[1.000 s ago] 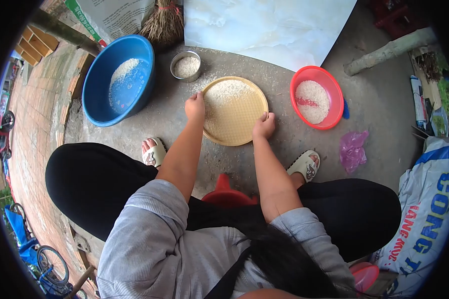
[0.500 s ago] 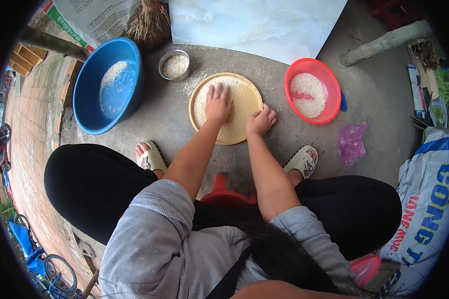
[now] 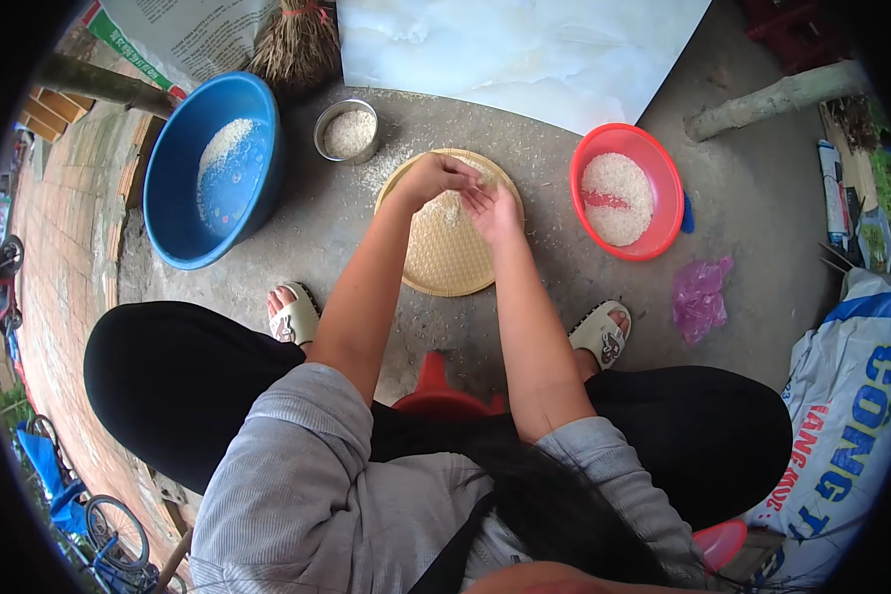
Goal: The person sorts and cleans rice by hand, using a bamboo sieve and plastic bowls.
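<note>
A round woven bamboo tray (image 3: 447,259) lies on the floor in front of me, with white rice (image 3: 444,206) toward its far side. Above it my left hand (image 3: 434,181) is closed, its fingertips pinched together; anything between them is too small to make out. Those fingertips meet the fingers of my right hand (image 3: 493,210), which is turned partly palm up with its fingers stretched out. Neither hand grips the tray's rim. Just beyond the tray on the left stands a metal tin (image 3: 349,132) of rice, with loose grains scattered on the floor beside it.
To the left sits a blue basin (image 3: 238,208) with some rice; to the right, a red basin (image 3: 671,198) holds more. A crumpled pink plastic bag (image 3: 701,297) lies near my right foot. A straw broom (image 3: 295,49) and a marbled panel (image 3: 515,59) are at the back.
My left hand has lifted off the rice on the tray. My right hand has let go of the tray's right rim and turned upward, and both hands have come together over the tray.
</note>
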A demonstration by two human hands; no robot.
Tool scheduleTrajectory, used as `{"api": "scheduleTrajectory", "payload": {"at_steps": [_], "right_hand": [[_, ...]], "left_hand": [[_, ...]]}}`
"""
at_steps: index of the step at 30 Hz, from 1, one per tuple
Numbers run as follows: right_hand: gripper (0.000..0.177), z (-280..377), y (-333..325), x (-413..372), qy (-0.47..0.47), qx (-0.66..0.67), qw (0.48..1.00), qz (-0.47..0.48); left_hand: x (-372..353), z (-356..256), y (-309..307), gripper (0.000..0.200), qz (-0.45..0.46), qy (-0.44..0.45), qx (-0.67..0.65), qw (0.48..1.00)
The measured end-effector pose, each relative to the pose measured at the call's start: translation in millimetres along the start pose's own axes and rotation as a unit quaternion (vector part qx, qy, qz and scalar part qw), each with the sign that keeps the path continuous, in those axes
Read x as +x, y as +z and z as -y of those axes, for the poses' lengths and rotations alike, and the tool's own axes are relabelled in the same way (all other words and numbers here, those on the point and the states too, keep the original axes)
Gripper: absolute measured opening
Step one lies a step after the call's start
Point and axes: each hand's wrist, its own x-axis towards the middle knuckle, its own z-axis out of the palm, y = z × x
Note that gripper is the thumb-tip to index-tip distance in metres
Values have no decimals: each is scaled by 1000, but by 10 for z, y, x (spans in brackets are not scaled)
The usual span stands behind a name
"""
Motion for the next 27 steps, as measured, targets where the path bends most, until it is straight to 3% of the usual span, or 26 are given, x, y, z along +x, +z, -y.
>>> {"api": "scheduleTrajectory", "payload": {"at_steps": [1,2,3,4,6,8,10,13,15,16,18,19,21,22,24,26,27], "right_hand": [[41,-5,-16,41,19,62,997,41],[40,-22,-26,79,37,123,988,81],[35,3,37,9,34,89,994,50],[35,-57,-23,89,33,90,994,52],[30,-165,-158,230,21,33,998,48],[30,-206,-213,221,18,2,1000,22],[29,-219,-251,182,13,-29,999,-5],[30,-212,-266,109,9,-33,999,-33],[30,-216,-220,64,-7,-41,998,-39],[30,-231,-204,63,-7,-41,999,-34],[29,-253,-169,58,30,1,1000,-7],[29,-232,-127,17,30,2,1000,-3],[28,-203,-107,-26,40,97,994,8],[28,-190,-126,-27,40,97,994,10],[30,-156,-201,13,8,102,995,13],[29,-138,-298,65,8,105,994,9],[29,-134,-329,40,7,97,995,-4]], "left_hand": [[-12,-113,-55,28,136,-18,65,988],[-6,-103,-82,28,136,-18,69,988],[13,-23,-100,31,31,54,221,973],[40,108,-119,34,-75,124,363,921],[-4,337,-99,39,-99,145,366,914],[-227,512,97,36,-178,185,492,832],[-321,778,203,30,-172,208,386,882],[-419,721,207,22,-160,166,387,893],[-334,508,156,16,-162,-82,156,971],[-296,449,112,15,-150,-40,53,986],[-235,235,23,28,10,-42,-29,999],[-229,132,11,28,8,-40,-27,999],[-233,23,9,37,64,70,256,962],[-250,44,-9,37,64,70,257,962],[-304,162,-71,46,-74,124,391,909],[-479,361,-13,48,-120,127,423,889],[-580,448,44,45,-95,111,455,879]]}}
